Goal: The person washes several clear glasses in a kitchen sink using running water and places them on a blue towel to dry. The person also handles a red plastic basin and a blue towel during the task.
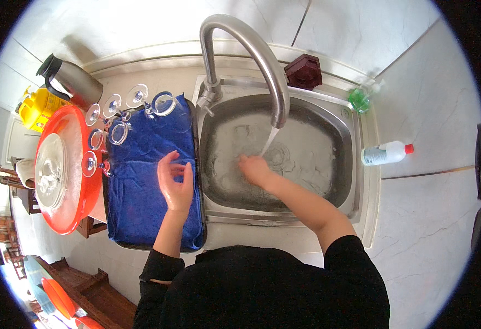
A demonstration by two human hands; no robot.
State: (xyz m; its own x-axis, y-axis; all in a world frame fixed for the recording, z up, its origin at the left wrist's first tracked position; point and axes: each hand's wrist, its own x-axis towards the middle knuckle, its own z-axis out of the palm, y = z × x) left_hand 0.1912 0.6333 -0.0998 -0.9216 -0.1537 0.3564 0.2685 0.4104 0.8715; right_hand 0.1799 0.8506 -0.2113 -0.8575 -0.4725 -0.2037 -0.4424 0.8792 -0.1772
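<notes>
My left hand (175,181) hovers over a blue cloth (137,214) laid on a dark-rimmed tray, its fingers curled apart with nothing between them. My right hand (254,167) reaches into the water of a stainless steel sink (240,217); its fingertips are blurred by the water, so what they touch cannot be told. Beside it a stream runs from the curved faucet (279,103). Several clear stemmed glasses lie or stand at the cloth's far left part, among them one glass (164,103) near the faucet and one (119,132) further left.
Left of the cloth stands a red basin (82,205) with a clear lid (51,170) in it. Behind are a steel thermos jug (75,82) and a yellow jug (43,107). A dark red holder (305,72), a green bottle (359,100) and a white red-capped bottle (388,153) edge the sink.
</notes>
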